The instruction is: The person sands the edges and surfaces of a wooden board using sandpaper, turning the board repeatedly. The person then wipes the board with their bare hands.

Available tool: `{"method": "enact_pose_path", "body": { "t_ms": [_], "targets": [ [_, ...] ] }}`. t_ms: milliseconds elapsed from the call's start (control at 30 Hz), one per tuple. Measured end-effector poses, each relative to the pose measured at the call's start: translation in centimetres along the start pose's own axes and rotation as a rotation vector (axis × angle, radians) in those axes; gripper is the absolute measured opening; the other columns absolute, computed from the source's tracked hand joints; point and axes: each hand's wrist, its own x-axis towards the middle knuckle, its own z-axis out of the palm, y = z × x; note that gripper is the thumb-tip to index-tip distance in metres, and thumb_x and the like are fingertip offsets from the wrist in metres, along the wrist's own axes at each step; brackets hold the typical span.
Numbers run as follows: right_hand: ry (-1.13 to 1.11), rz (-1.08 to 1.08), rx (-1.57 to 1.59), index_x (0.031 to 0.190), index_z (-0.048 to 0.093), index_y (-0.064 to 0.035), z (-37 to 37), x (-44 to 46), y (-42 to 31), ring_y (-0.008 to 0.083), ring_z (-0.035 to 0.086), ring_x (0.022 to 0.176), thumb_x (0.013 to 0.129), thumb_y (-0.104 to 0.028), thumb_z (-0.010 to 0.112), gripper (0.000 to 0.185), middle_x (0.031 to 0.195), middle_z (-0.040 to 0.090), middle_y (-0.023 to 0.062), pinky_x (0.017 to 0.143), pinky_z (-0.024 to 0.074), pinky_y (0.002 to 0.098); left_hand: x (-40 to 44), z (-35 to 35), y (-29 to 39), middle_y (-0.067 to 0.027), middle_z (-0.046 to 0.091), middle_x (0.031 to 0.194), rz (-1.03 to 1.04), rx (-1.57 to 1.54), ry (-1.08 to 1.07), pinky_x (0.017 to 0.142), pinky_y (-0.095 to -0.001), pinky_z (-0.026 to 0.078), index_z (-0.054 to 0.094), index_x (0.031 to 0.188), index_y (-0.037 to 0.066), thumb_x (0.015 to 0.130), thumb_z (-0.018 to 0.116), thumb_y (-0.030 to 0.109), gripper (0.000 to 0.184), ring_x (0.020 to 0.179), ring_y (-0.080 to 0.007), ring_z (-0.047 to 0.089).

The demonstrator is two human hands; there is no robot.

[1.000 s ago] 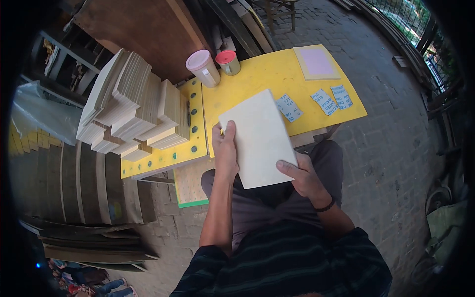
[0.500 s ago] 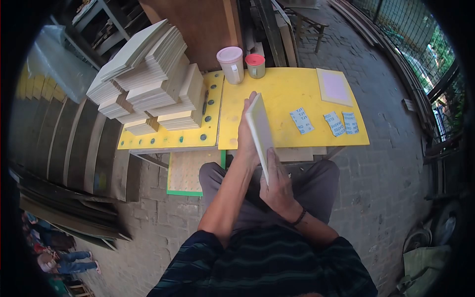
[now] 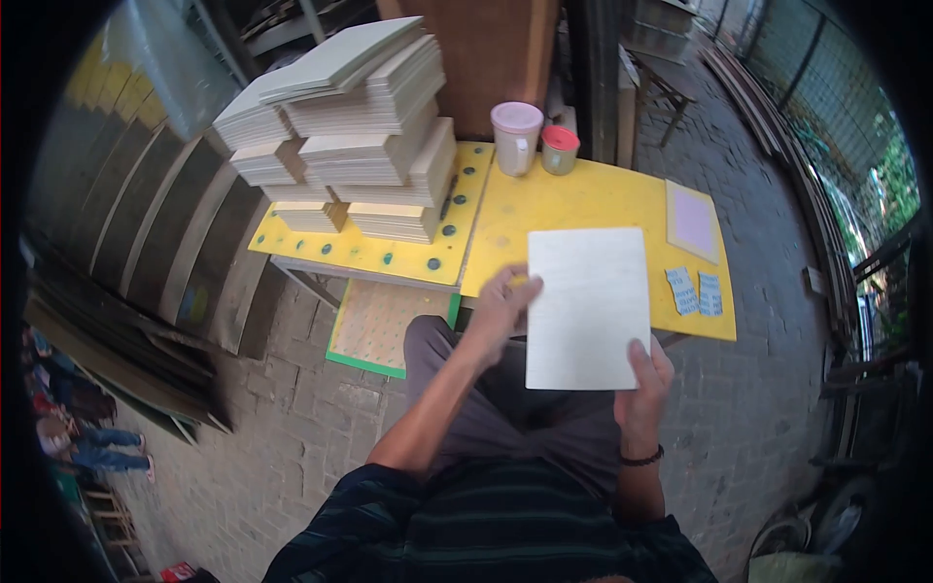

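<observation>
Now, clock read from the centre of the held piece: flat white rectangular panel, apparently wood, broad face up above the lap in dark grey trousers, masking part of the yellow-topped table. Right hand at 5 o'clock, thumb pressed on the face, fingers behind, clamped on that corner. Left hand at 9, fingers bent by the side edge; blurred, cannot tell whether they pinch. Good handling, I judge: firm hold at the 5 o'clock corner, light touch at 9, rims clear of the tabletop. Around: tall stepped stack of pale wooden panels at 10, crowding that end; pale mug with pink lid at 11; greenish cup with red lid just short of 12; pale board with pink face between 1 and 2; torn blue-printed paper scraps at 3, likely to snag a low swing.
</observation>
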Motion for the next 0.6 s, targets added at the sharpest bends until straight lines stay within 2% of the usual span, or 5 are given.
{"method": "enact_pose_path", "body": {
  "t_ms": [133,167,267,533,600],
  "targets": [
    [0.059,0.035,0.080,0.136,0.053,0.0111,0.6,0.2,0.6,0.0209,0.063,0.115,0.104,-0.020,0.055,0.044,0.128,0.065,0.0165,0.100,0.0484,0.0333,-4.7,1.3,-3.3,-0.0027,0.068,0.117,0.225,-0.103,-0.250,0.072,-0.0251,0.057,0.051,0.137,0.006,0.103,0.061,0.018,0.036,0.096,-0.0095,0.067],
    [0.079,0.029,0.078,0.132,0.056,0.0105,0.6,0.2,0.9,0.0187,0.064,0.112,0.105,-0.020,0.055,0.041,0.124,0.066,0.0154,0.097,0.0488,0.0317,-6.2,1.1,-1.4,-0.0055,0.064,0.126,-0.041,-0.142,-0.285,0.083,-0.0311,0.061,0.047,0.141,0.006,0.103,0.061,0.016,0.042,0.109,-0.0124,0.065],
    [0.103,-0.009,0.079,0.127,0.059,0.0093,1.8,0.6,1.2,0.0163,0.064,0.108,0.106,-0.021,0.053,0.037,0.120,0.067,0.0138,0.094,0.0493,0.0298,-7.4,1.1,-0.9,-0.0076,0.063,0.127,0.040,-0.298,-0.264,0.086,-0.0387,0.063,0.041,0.146,0.005,0.101,0.064,0.014,0.052,0.109,-0.0164,0.067],
    [0.115,-0.095,0.108,0.133,0.054,0.0081,4.8,1.6,0.7,0.0203,0.062,0.116,0.108,-0.027,0.050,0.044,0.126,0.063,0.0135,0.099,0.0484,0.0330,-9.0,2.3,1.4,-0.0121,0.056,0.136,0.143,-0.369,-0.174,0.085,-0.0405,0.063,0.039,0.147,0.004,0.103,0.058,0.013,0.049,0.116,-0.0232,0.064],
    [0.171,-0.139,0.122,0.126,0.058,0.0086,5.3,1.7,0.8,0.0196,0.068,0.102,0.110,-0.028,0.044,0.043,0.115,0.068,0.0164,0.087,0.0521,0.0304,-9.0,2.3,2.5,-0.0139,0.058,0.133,0.190,-0.364,-0.127,0.082,-0.0403,0.064,0.039,0.146,0.002,0.103,0.058,0.014,0.049,0.114,-0.0246,0.066]
  ]
}}
